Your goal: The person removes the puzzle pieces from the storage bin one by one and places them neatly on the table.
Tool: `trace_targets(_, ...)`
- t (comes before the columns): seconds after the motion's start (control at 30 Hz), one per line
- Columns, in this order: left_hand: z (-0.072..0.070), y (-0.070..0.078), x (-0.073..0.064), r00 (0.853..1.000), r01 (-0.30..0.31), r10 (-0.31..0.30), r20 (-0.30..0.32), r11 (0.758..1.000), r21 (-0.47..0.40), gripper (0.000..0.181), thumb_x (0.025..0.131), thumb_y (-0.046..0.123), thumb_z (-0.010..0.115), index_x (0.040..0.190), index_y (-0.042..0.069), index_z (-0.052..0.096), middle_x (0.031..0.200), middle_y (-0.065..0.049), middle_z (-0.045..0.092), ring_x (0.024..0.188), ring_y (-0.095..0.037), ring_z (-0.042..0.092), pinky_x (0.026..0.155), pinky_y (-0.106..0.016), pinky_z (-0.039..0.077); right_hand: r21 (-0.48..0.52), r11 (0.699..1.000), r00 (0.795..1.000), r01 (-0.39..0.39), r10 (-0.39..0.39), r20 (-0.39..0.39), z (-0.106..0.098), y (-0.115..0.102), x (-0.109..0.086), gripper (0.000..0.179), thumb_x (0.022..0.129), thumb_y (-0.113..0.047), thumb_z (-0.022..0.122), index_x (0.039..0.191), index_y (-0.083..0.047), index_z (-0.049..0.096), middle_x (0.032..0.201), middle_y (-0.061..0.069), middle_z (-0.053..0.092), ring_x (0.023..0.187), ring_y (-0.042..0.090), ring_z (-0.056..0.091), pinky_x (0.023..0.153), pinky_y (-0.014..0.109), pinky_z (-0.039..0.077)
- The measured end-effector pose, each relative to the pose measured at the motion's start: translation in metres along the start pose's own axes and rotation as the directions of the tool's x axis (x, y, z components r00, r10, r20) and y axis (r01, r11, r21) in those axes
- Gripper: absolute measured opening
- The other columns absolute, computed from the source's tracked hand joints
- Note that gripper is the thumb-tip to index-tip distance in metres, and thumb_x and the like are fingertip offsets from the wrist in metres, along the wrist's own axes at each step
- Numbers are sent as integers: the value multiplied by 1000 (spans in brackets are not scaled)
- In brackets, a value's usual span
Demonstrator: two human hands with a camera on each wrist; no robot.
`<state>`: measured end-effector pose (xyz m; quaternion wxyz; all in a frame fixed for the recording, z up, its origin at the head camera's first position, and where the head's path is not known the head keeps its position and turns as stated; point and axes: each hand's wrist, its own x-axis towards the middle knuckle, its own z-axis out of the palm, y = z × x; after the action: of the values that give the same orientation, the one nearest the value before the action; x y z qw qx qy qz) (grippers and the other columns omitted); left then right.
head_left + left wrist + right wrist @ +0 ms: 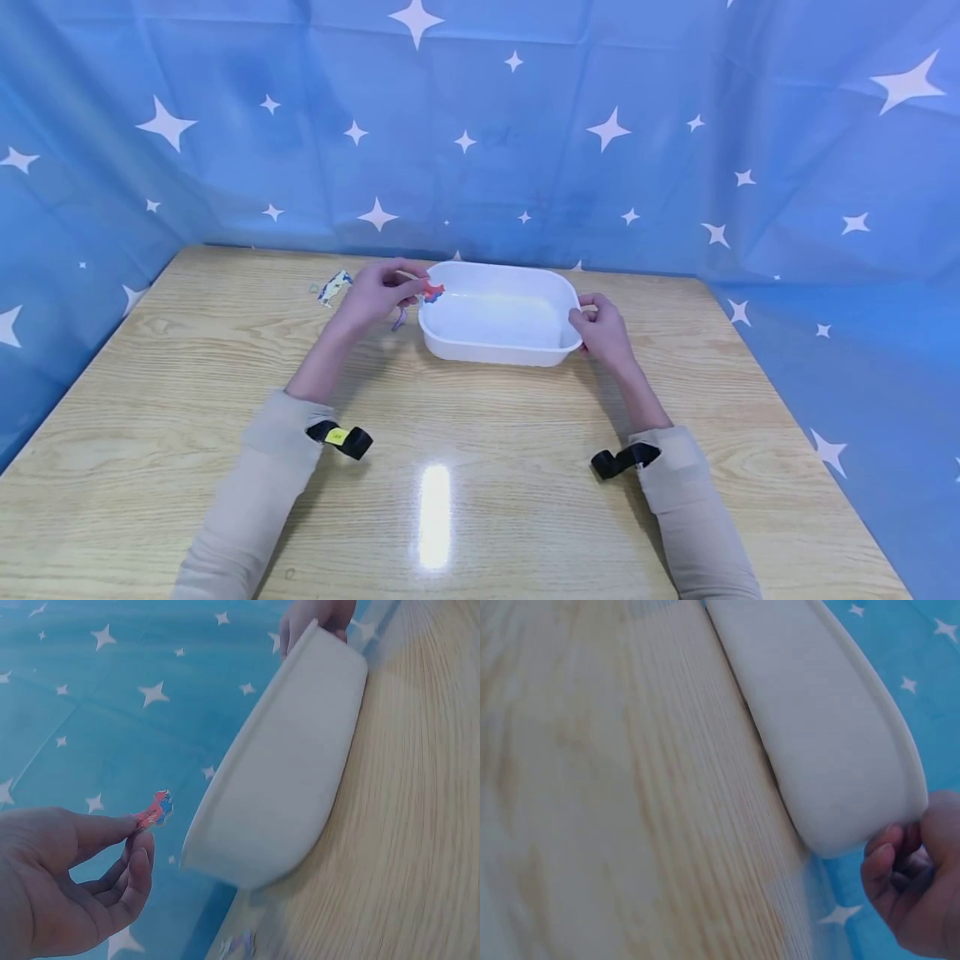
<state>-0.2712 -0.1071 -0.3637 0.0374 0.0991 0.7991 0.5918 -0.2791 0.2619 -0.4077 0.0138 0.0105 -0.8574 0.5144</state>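
My left hand [377, 293] pinches a small flat red-and-blue cutout [432, 291] between thumb and fingertips, at the left rim of a white plastic tub [491, 353]. In the left wrist view the cutout [156, 811] appears thin, with a pale edge; whether it is a sticker I cannot tell. The right hand [604, 330] grips the tub's right rim, thumb on top and fingers curled below. From the right wrist view, those fingers [883, 862] bend under the rim at the tub's end. No other thing shows inside the tub.
Left of the tub lie a blue, white and yellow cutout [335, 287], a tiny pale piece [314, 288] and a purple piece [400, 319] partly below the left hand. The wooden table [510, 467] meets a blue star-patterned cloth [480, 192] behind the tub.
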Motion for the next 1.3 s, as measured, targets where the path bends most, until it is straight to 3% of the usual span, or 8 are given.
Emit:
trace_targets(0.2,-20,-11,-5,1000,18,-19,-16,1000,-10,27,99,18,67,121,2,68,109,-20,70,84,-19,67,83,-31,56,0,1000,1000,5,-5,-1,0,2,2,35,98,-17,54,127,3,51,68,9,54,47,16,50,43,26,43)
trace_targets(0.4,-36,-23,-8,993,108,-107,-42,994,14,29,99,12,67,122,-5,66,107,-19,69,89,-23,68,91,-42,55,0,1000,1000,-1,1,0,1,5,2,35,99,-20,55,127,0,51,68,9,53,47,16,49,43,26,43)
trace_targets(0.53,-43,-33,-5,987,153,-150,-53,987,54,27,97,10,68,118,-7,67,107,-18,68,86,-21,66,88,-41,56,-3,1000,1000,11,-11,-2,2,4,1,35,99,-20,55,127,0,51,68,8,53,46,16,49,43,27,43)
trace_targets(0.73,-46,-43,-5,974,225,-221,-48,969,105,27,97,8,67,119,-7,65,118,-21,66,94,-26,67,84,-34,57,-4,1000,1000,16,-16,1,0,4,0,36,99,-20,55,128,1,51,68,8,54,47,17,50,43,28,44)
trace_targets(0.83,-47,-48,-5,968,249,-245,-45,963,104,26,97,6,66,118,-9,64,113,-23,66,88,-24,68,79,-31,58,-1,1000,1000,14,-14,2,-1,4,0,35,99,-20,55,128,0,51,68,8,53,47,18,50,43,28,44)
trace_targets(1.03,-49,-55,-4,965,259,-255,-53,960,102,23,95,2,65,113,-13,62,95,-19,70,70,-11,66,64,-23,55,3,1000,1000,15,-15,0,0,4,0,34,99,-20,55,126,0,52,66,7,52,47,18,50,43,27,44)
trace_targets(1.3,-50,-57,-3,969,249,-243,-53,955,160,25,97,6,65,114,-12,63,94,-18,70,73,-13,65,64,-24,53,-3,1000,1000,2,-2,-1,0,1,-1,34,99,-18,54,127,1,51,67,6,53,47,17,50,43,27,45)
